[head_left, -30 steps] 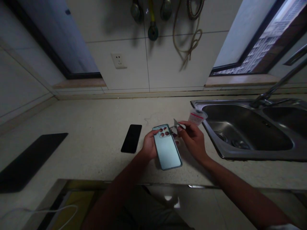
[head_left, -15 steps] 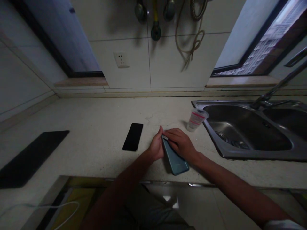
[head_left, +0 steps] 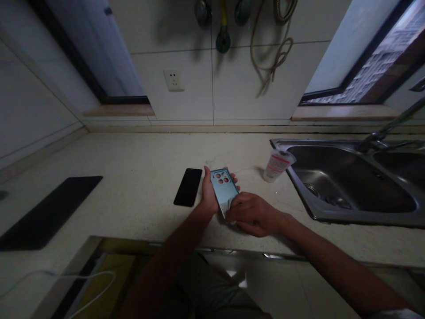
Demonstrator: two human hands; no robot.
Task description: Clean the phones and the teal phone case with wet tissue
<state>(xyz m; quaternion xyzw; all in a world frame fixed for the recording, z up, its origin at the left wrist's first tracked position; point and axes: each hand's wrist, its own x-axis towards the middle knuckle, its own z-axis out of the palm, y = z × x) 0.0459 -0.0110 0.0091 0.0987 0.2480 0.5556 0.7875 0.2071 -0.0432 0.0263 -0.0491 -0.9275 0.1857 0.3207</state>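
A pale teal phone case (head_left: pixel 226 188) rests in my left hand (head_left: pixel 209 195), whose fingers wrap around it from behind and show past its right edge. Skin shows through the round camera holes near its top. My right hand (head_left: pixel 254 215) pinches a small white tissue (head_left: pixel 229 204) and presses it on the lower part of the case. Just left of my left hand, a black phone (head_left: pixel 188 187) lies flat on the counter.
A clear plastic cup (head_left: pixel 277 166) with red print stands right of my hands, beside the steel sink (head_left: pixel 312 215). A dark flat mat (head_left: pixel 49 215) lies on the counter (head_left: pixel 139 177) at left. A white cable (head_left: pixel 99 274) hangs at lower left.
The case has been turned, so its camera holes now show at the top. My right hand has moved from its top end to its lower end with the tissue.
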